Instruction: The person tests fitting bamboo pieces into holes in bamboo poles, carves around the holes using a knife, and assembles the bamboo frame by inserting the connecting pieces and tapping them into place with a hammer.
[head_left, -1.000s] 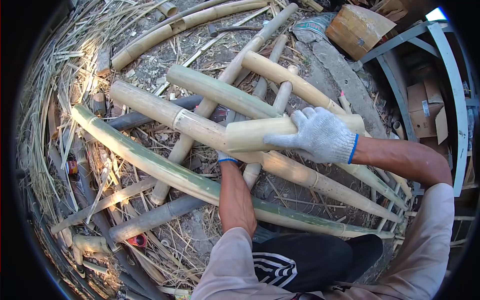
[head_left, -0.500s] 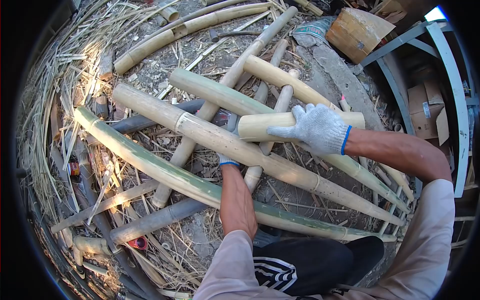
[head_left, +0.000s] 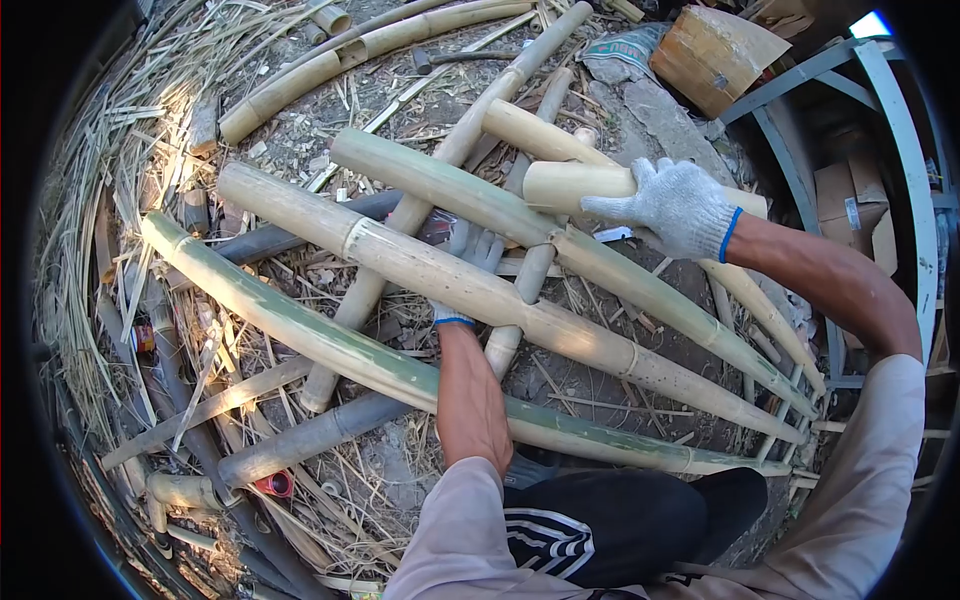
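My right hand [head_left: 678,208], in a white knitted glove with a blue cuff, is closed around a short, pale bamboo section [head_left: 572,187] from above. This piece is above the far poles. My left hand [head_left: 476,247], also gloved, reaches beneath a long tan bamboo pole [head_left: 420,265], which hides its palm. Its fingers show past the pole, stretched out and apart. Beyond them runs a greenish bamboo pole [head_left: 450,195]. Nearer my body, a green-streaked bamboo length [head_left: 300,322] passes under my left forearm.
Crossing bamboo supports [head_left: 450,160] lie under the long poles. A hammer [head_left: 424,62] rests on the ground at the back. Bamboo strips [head_left: 110,160] are heaped at left. A cardboard box [head_left: 712,60] and a blue-grey metal frame [head_left: 900,150] stand at right.
My right hand has moved the short bamboo section up and to the right, away from the greenish pole. More of my left hand's fingers now show past the tan pole.
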